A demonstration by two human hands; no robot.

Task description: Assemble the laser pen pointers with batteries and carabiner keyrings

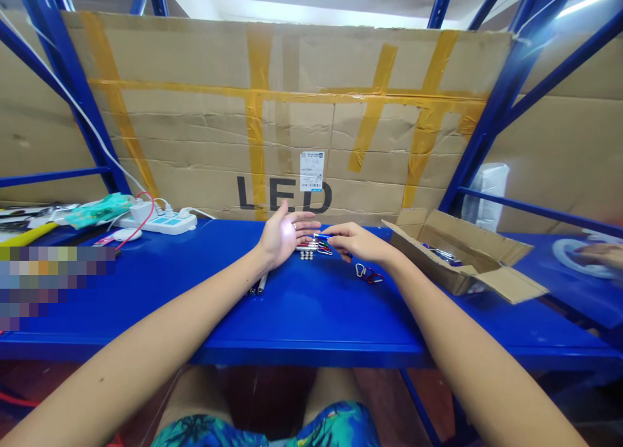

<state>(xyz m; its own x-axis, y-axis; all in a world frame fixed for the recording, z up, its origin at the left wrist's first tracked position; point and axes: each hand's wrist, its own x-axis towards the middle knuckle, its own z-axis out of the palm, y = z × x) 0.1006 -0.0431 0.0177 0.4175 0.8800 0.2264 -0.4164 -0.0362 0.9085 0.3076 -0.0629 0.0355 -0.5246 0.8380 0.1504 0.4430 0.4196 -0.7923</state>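
Note:
My left hand (285,234) is held palm up over the blue table (311,317), fingers stretched out, and a bright spot of light falls on the palm. My right hand (353,241) pinches a small blue keychain flashlight (321,237) and points it at that palm. Just under the hands lie a few more small flashlights (311,246) and a cluster of tiny button batteries (306,255). Red and silver carabiner clips (368,274) lie by my right wrist. Silver tubes (260,284) rest beside my left forearm.
An open cardboard box (462,255) with more small parts sits at the right. A white power strip (158,222) with cables and a teal packet (97,210) lie at the left. Taped cardboard marked LED (285,194) walls the back. Another person's hand (603,255) shows far right.

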